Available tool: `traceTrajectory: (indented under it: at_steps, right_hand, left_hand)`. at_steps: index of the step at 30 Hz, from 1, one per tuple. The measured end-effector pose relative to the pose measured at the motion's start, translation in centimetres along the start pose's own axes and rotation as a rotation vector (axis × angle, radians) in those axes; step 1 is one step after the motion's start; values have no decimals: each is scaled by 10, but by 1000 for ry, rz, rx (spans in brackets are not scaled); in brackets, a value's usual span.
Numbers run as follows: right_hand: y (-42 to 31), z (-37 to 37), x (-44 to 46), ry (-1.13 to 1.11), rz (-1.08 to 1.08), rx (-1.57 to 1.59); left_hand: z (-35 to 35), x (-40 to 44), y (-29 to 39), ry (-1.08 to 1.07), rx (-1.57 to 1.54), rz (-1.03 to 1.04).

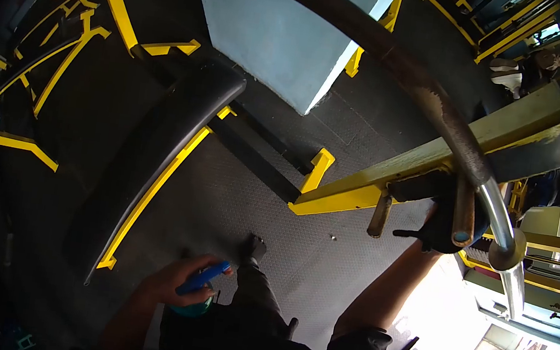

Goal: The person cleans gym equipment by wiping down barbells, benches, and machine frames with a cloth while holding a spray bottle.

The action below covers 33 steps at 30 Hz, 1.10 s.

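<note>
My left hand (179, 281) is wrapped round a spray bottle with a blue trigger head (203, 277) and a green body (192, 306), held low beside my body. My right arm reaches out to the yellow rack post (355, 190). There, my right hand (436, 222) is mostly hidden by dark cloth-like material (450, 243) and a rusty metal peg (464, 212). The dark material lies against the post's underside, close to a second, shorter peg (379, 215). Above passes a worn barbell (441, 111) with a shiny end sleeve (497, 210).
A black padded bench (167, 126) on a yellow frame stands ahead to the left. Behind it rises a pale blue pillar (277, 28). Yellow rack feet (319, 169) stick up from the dark rubber floor (312, 256). Bright light enters at lower right.
</note>
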State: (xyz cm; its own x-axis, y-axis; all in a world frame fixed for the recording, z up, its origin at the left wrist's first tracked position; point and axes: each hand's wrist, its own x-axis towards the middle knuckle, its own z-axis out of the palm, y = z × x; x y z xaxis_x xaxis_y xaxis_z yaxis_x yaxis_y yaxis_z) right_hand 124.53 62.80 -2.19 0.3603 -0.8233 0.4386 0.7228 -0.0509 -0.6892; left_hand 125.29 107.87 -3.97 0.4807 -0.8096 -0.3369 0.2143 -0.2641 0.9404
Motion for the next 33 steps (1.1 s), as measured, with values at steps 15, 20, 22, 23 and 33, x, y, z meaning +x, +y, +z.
traceTrajectory:
  at_steps: [15,20,22,23,33]
  right_hand:
    - [91,-58,-88,-148,-578,-1056]
    - [172,-126,-149,93,-646,-1426]
    - [188,-151,-172,138,-501,-1475]
    - [198,-160,-184,129,-450,-1461]
    - [280,-235,-350,-37,1076,-1102]
  left_hand:
    - [34,58,-49,173,57,47]
    - [45,29,-79,327,-41,-87]
    - [48,19,-77,352,-194,-255]
    - [50,13,-81,347,-199,-262]
    - [65,-5,-116,372,-151,-379]
